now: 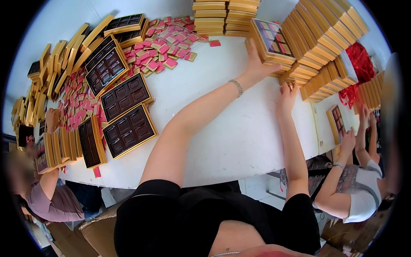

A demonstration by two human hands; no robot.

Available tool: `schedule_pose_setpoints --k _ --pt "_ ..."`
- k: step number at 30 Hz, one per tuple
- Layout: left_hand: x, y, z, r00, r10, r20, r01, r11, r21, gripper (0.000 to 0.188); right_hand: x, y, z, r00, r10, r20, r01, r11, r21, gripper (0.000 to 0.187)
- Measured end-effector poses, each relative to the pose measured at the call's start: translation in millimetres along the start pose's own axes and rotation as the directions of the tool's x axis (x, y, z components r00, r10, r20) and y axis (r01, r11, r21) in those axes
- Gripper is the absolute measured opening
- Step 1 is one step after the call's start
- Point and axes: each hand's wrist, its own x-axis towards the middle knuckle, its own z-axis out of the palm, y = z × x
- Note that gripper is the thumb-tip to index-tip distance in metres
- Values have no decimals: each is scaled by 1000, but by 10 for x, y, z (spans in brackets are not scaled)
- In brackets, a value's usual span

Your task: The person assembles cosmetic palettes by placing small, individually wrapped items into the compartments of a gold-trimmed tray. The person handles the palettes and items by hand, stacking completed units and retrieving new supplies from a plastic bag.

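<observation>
My left hand [257, 67] grips the left side and near corner of a stack of gold boxes [273, 55] at the right of the table, fingers along the side and thumb at the front. The top box [274, 37] shows pink and gold pieces in dark compartments. My right hand [287, 97] has its fingers curled at the near edge of the same stack; the fingertips are partly hidden. Against the stack's right side lean rows of more gold boxes [314, 36].
Gold-edged boxes with empty dark trays [129, 130] and a heap of pink and gold pieces [165, 45] lie left. Gold stacks [209, 17] stand at the back, red ribbon [361, 64] at right. Co-workers sit at left [53, 195] and right [342, 192], handling boxes.
</observation>
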Motion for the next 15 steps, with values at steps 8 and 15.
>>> schedule_pose_setpoints --k 8,15 --pt "158 -98 77 967 0 -253 28 993 110 98 -52 38 81 996 -90 11 88 990 110 50" --pt "98 83 -322 981 -188 52 131 830 543 103 -158 -103 120 998 -35 -54 41 993 115 56"
